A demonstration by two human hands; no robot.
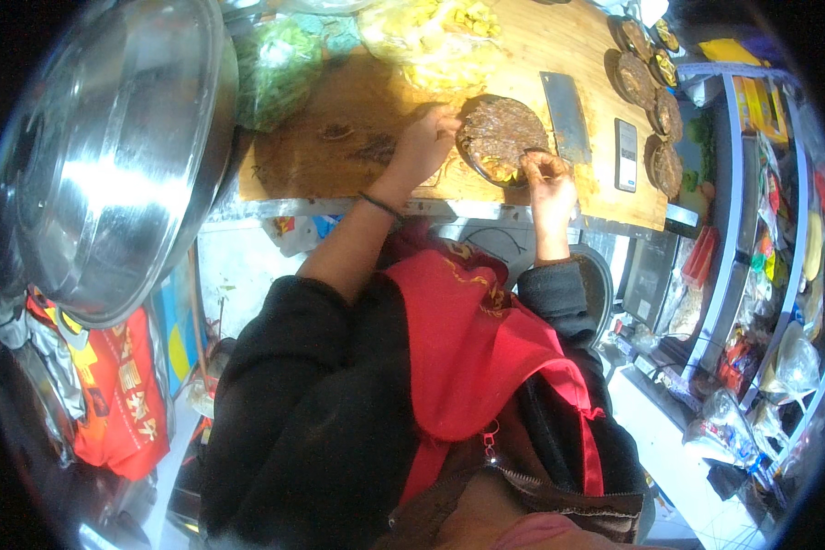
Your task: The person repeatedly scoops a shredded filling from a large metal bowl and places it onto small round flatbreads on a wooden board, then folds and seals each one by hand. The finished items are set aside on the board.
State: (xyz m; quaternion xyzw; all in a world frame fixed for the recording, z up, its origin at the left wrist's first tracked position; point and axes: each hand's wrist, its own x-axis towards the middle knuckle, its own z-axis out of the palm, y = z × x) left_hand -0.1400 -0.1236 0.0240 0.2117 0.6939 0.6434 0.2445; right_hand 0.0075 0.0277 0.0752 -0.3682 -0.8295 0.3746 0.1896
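Round dish of brown paste (pixel 500 137) set on wooden cutting board (pixel 339 147), beside cleaver (pixel 566 115). Left hand (pixel 423 145) curled against dish's left rim, fingers bent. Right hand (pixel 548 179) pinched over near rim, fingertips smeared; firm grip not discernible.

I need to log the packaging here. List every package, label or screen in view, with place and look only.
Red and orange foil packets: lower left, under the steel basin, crumpled.
Clear bag of green leaves: top of the wooden board.
Small scale with a grey screen: right of the cleaver.
Bagged goods: shelves at right, mixed colours.
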